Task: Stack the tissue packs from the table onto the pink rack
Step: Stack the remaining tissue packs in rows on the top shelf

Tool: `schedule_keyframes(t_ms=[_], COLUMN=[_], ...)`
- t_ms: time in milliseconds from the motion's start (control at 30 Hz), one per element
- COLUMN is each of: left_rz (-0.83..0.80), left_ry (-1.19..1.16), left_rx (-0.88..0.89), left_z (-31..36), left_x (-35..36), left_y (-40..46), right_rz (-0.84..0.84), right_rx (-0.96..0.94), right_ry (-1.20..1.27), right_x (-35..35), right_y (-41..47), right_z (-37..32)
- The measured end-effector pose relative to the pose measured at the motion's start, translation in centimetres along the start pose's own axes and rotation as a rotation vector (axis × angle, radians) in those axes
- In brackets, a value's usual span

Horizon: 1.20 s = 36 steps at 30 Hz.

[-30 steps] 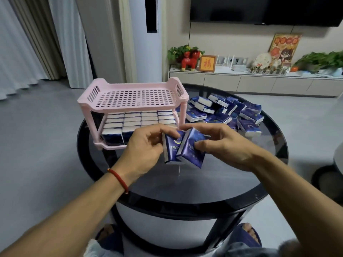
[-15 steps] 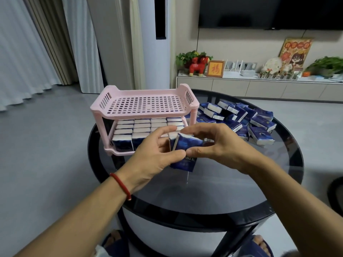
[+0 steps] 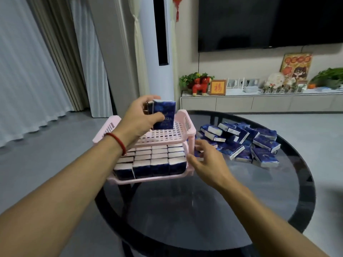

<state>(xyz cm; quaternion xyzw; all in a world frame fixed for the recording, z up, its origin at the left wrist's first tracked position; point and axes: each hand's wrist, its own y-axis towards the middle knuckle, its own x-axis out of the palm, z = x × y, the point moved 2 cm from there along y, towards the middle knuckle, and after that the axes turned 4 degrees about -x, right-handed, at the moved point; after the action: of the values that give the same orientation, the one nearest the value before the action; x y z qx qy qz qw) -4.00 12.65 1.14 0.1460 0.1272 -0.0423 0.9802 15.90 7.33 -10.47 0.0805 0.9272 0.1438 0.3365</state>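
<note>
Round black glass surface [image 3: 213, 206] carries a two-tier pink rack [image 3: 182, 129], its lower tier packed. Left hand [image 3: 138, 119], grip curled round upright tissue packs [image 3: 164, 115], long axis vertical, directly over the bare upper tier below. Right hand [image 3: 207, 160], fingers relaxed, holds nothing; loose tissue-pack pile [image 3: 246, 143] just beyond it. Pack lettering unreadable.

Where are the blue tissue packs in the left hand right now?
In the head view, the left hand holds the blue tissue packs upright over the empty top shelf of the pink plastic rack, left of centre.
</note>
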Motion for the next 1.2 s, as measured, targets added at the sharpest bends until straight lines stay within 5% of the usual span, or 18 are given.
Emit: schedule_keyframes(t_ms=[300,600,833,1200], left_rz=[-0.082,-0.209,-0.187,-0.375], left_ry=[-0.014,0.394,0.403,0.569], left_rx=[-0.165,-0.036,-0.025,-0.006], left_z=[-5.2,-4.6,-4.5,-3.5], left_x=[3.6,3.6,3.6,3.4], left_y=[6.8,7.1,7.9,8.7], right_rz=[-0.014,-0.072,-0.140,-0.145], right_rx=[0.003,0.056,0.042,0.052], right_ry=[-0.064,-0.002,-0.011,0.010], right_x=[1.6,1.6,0.9,1.1], right_y=[1.2,0.7,0.2,0.4], right_z=[1.3,0.4,0.1,0.5])
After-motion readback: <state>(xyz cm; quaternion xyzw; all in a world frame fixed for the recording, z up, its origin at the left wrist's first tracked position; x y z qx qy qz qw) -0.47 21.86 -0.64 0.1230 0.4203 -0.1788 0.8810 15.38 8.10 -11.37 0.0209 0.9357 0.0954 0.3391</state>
